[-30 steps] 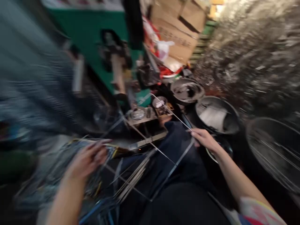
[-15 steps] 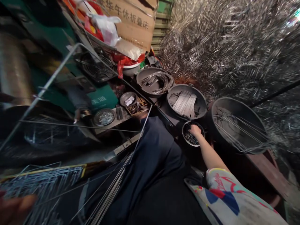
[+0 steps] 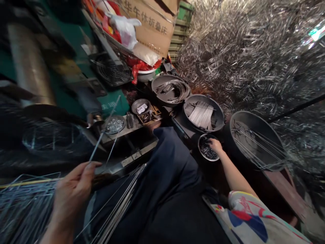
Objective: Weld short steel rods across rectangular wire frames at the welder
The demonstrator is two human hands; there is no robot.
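Note:
My left hand (image 3: 76, 186) is closed at the lower left, a thin metal rod (image 3: 98, 144) pinched between thumb and fingers. The rod slants up and away, blurred at its far end. On the right, my right hand (image 3: 215, 145) reaches into a small round bowl (image 3: 208, 159) of small dark metal pieces. Its fingers are drawn together at the pieces; what they hold, if anything, is hidden. Several straight metal rods (image 3: 122, 206) lie across my dark-trousered leg.
Beyond the bowl stand a pan of straight rods (image 3: 201, 115), a pan of coiled wire (image 3: 175, 89) and a large pan with long rods (image 3: 256, 139). Bent wire pieces (image 3: 25, 203) pile up lower left. Machinery (image 3: 93, 101) stands left; a wire heap (image 3: 243, 57) rises right.
My left hand has come up and inward from the lower left edge with the rod. A large bent wire has left the foreground. My right hand has shifted slightly within the bowl.

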